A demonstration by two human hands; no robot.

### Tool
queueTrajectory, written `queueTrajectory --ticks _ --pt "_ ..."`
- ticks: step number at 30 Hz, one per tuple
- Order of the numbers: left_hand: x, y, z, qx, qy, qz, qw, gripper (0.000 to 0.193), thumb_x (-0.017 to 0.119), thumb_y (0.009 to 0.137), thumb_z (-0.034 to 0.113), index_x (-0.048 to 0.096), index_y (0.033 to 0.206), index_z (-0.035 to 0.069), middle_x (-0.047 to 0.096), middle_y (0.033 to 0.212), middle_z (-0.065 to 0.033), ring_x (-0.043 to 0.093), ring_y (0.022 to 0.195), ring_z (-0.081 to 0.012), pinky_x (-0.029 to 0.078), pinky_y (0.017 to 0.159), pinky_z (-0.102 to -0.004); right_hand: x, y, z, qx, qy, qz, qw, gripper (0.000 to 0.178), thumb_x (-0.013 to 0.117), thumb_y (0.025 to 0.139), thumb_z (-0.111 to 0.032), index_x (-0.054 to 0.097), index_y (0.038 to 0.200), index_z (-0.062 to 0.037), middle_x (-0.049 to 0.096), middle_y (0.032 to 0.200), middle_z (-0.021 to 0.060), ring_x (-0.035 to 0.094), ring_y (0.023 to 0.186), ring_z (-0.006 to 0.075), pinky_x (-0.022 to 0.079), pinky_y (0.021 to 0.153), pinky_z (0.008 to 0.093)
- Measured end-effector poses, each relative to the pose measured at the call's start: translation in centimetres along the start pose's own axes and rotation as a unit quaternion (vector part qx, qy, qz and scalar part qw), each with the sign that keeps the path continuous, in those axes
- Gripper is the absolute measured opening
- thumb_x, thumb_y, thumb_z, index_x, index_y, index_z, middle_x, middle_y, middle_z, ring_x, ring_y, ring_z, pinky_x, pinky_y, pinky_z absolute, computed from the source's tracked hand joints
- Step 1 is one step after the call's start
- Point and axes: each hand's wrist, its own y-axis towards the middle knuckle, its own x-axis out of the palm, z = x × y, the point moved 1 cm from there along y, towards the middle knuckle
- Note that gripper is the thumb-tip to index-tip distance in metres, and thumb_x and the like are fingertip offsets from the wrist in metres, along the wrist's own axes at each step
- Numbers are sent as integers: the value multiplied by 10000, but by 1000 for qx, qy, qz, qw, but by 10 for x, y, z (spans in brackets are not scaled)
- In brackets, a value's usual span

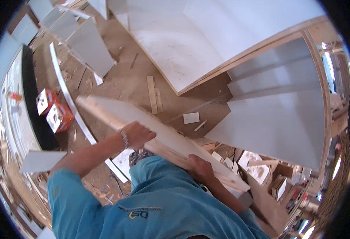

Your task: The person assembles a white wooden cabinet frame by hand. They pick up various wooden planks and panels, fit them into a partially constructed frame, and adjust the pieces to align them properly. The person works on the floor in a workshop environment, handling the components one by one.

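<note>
A long panel [175, 143] with a white face and a pale wooden edge lies slantwise across my front, from far left to near right. My left hand [137, 135], with a bracelet at the wrist, is closed over its near edge, fingers curled onto the white face. Farther along toward the right end, my right hand [200, 167] grips the same edge; its fingers are slightly blurred and partly hidden. Part of the panel's underside is out of sight.
A large white panelled cabinet frame [238, 59] stands at the far right. Two orange-and-white boxes [60, 118] sit at left beside a long white strip [67, 89]. Grey boards [89, 46] lean at the far left. Wood scraps [153, 93] litter the brown floor.
</note>
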Motion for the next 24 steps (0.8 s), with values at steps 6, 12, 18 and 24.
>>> queueTrajectory --ticks 6,12,18,24 --pt "10 -94 18 -116 -86 37 989 409 777 673 257 609 1002 82 673 942 -106 688 878 -285 570 689 -403 29 23 -29 -130 -34 9 991 270 530 907 -169 505 1159 -76 635 1032 194 658 975 384 550 801 482" --pt "20 -154 58 -242 -121 69 960 502 842 583 289 613 975 75 689 1030 -102 695 893 -279 576 708 -406 23 56 -55 -230 -79 -34 969 252 520 904 -176 512 1139 -85 641 921 181 685 855 360 564 713 474" --pt "38 -174 106 -331 -145 86 928 503 847 590 269 590 971 67 681 1023 -92 696 873 -263 576 678 -398 9 77 -67 -292 -129 -112 941 286 566 849 -121 505 1123 -65 624 946 175 678 894 363 557 749 455" --pt "56 -147 146 -377 -156 191 893 508 843 600 259 574 985 65 668 1046 -89 691 877 -261 576 688 -390 -16 95 -45 -340 -180 -134 913 320 599 812 -83 507 1119 -64 625 985 190 664 942 379 545 796 465"
